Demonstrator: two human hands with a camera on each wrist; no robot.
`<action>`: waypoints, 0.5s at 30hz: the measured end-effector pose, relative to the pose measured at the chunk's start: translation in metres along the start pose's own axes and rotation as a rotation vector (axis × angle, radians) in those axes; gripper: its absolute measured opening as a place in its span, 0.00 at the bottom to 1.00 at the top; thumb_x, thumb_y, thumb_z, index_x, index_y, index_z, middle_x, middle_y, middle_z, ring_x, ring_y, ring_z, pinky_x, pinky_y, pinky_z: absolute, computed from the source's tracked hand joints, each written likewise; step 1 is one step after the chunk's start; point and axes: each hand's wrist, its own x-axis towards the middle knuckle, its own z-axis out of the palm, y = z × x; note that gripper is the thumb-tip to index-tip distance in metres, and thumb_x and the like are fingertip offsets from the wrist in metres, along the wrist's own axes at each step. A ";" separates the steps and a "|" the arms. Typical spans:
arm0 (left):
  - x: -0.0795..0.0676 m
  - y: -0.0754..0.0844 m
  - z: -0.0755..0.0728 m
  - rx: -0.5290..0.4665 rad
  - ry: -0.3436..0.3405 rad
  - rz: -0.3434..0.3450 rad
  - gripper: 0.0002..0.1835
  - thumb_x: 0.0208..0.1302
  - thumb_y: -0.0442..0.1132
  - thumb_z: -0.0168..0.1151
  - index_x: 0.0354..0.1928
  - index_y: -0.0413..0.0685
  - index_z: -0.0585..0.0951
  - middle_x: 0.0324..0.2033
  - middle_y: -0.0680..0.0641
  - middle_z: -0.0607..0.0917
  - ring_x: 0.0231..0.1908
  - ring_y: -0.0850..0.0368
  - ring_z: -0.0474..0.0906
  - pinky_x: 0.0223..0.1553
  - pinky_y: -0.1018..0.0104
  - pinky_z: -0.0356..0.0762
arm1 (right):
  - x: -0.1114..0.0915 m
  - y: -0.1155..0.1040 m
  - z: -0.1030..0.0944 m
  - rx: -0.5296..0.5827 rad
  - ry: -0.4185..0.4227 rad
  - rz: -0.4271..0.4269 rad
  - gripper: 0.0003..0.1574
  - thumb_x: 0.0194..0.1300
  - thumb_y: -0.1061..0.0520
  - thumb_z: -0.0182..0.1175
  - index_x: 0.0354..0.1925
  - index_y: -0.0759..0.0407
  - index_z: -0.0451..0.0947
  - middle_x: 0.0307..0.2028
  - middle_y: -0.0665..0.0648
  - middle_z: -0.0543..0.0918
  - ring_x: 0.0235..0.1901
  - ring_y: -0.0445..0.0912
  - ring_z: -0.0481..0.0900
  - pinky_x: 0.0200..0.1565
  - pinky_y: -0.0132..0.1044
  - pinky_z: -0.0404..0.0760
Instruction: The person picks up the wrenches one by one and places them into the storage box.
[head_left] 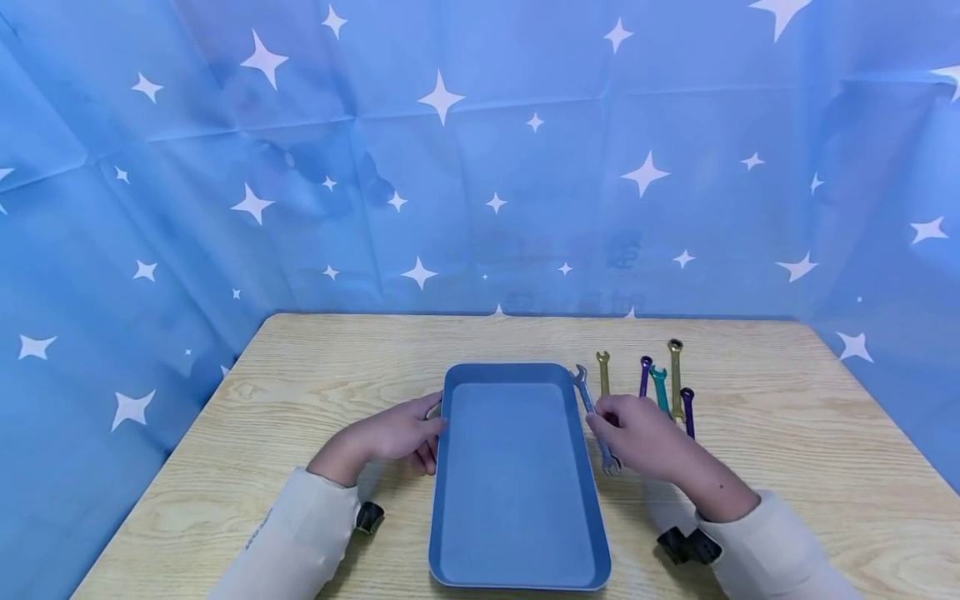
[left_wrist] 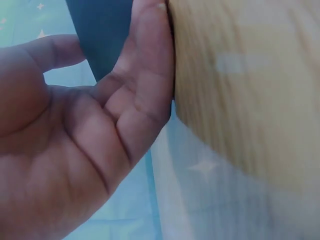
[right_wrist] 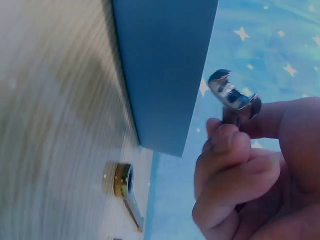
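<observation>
A blue rectangular tray (head_left: 513,483) lies on the table, its long side running away from me. My left hand (head_left: 393,433) holds its left edge, thumb at the rim; the left wrist view shows the fingers (left_wrist: 150,75) against the tray's dark outer wall (left_wrist: 102,35). Beside the tray's right edge, my right hand (head_left: 645,437) pinches a silver open-end wrench (head_left: 584,388) between thumb and fingers. One silver end of that wrench (right_wrist: 232,95) sticks out of the hand in the right wrist view, above the table and near the tray wall (right_wrist: 162,75).
Right of the tray lie several coloured wrenches: a short gold wrench (head_left: 603,371), a purple wrench (head_left: 645,375), a teal wrench (head_left: 660,385), a long gold wrench (head_left: 676,375) and another purple wrench (head_left: 688,412). A blue starred curtain (head_left: 480,167) hangs behind the wooden table (head_left: 360,350).
</observation>
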 end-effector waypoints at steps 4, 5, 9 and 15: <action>0.000 0.000 -0.002 -0.019 -0.010 -0.007 0.34 0.80 0.42 0.41 0.81 0.51 0.44 0.27 0.40 0.84 0.27 0.52 0.83 0.31 0.59 0.86 | -0.002 -0.005 0.003 0.104 0.014 0.003 0.23 0.77 0.54 0.51 0.22 0.56 0.65 0.13 0.48 0.67 0.12 0.42 0.67 0.22 0.35 0.71; 0.000 0.000 -0.002 -0.022 -0.015 -0.007 0.34 0.80 0.42 0.42 0.81 0.51 0.43 0.27 0.40 0.84 0.27 0.52 0.83 0.31 0.59 0.86 | -0.002 -0.006 0.004 0.137 0.013 0.006 0.23 0.77 0.53 0.52 0.23 0.56 0.65 0.13 0.49 0.68 0.12 0.43 0.68 0.21 0.35 0.72; 0.000 0.001 -0.003 -0.030 -0.028 -0.007 0.35 0.80 0.42 0.42 0.81 0.50 0.42 0.27 0.40 0.84 0.27 0.52 0.83 0.32 0.59 0.87 | -0.002 -0.012 0.007 0.268 -0.013 0.021 0.22 0.77 0.52 0.53 0.25 0.60 0.66 0.13 0.51 0.69 0.12 0.44 0.70 0.17 0.36 0.72; 0.000 0.000 -0.001 -0.040 -0.012 -0.015 0.34 0.79 0.42 0.41 0.81 0.50 0.43 0.26 0.40 0.84 0.26 0.52 0.83 0.32 0.58 0.87 | 0.000 -0.021 0.017 0.369 -0.096 0.027 0.23 0.77 0.50 0.53 0.28 0.63 0.70 0.15 0.54 0.72 0.13 0.48 0.72 0.17 0.40 0.77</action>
